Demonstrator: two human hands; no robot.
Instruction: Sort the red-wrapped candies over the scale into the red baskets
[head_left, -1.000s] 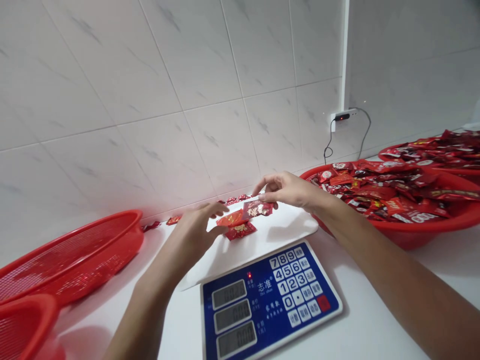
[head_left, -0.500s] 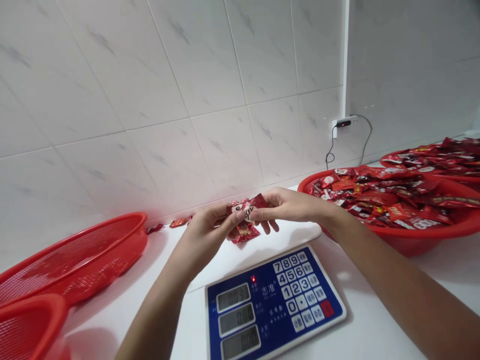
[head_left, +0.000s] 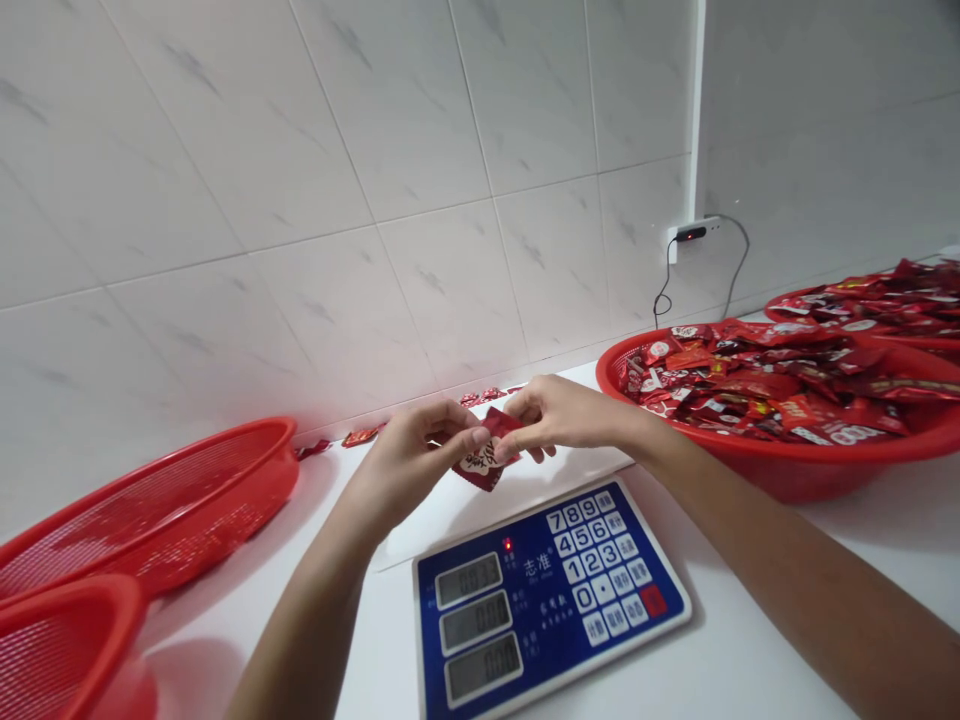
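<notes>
Above the white platform [head_left: 566, 482] of a digital scale [head_left: 559, 570], my left hand [head_left: 429, 448] and my right hand [head_left: 551, 422] meet at a small red packet [head_left: 481, 468] with a cream label and dark writing. Thumb and fingers of my left hand pinch its left side. My right hand grips red wrapper at the upper right; whether that is the same packet or a second one I cannot tell. The packet hangs tilted, its lower corner pointing down. Digits show on the scale's displays, and a red light glows beside them.
On the right stands a red basket [head_left: 780, 478] heaped with red packets, with another full basket [head_left: 780, 297] behind it. Red baskets [head_left: 247, 495] also stand at the left. Several small packets [head_left: 361, 436] lie along the tiled wall. A cable [head_left: 663, 290] hangs from a wall socket.
The packet has been turned and tilted downward between my hands, its label now lower and further left. Small packets by the wall behind my hands have come into view.
</notes>
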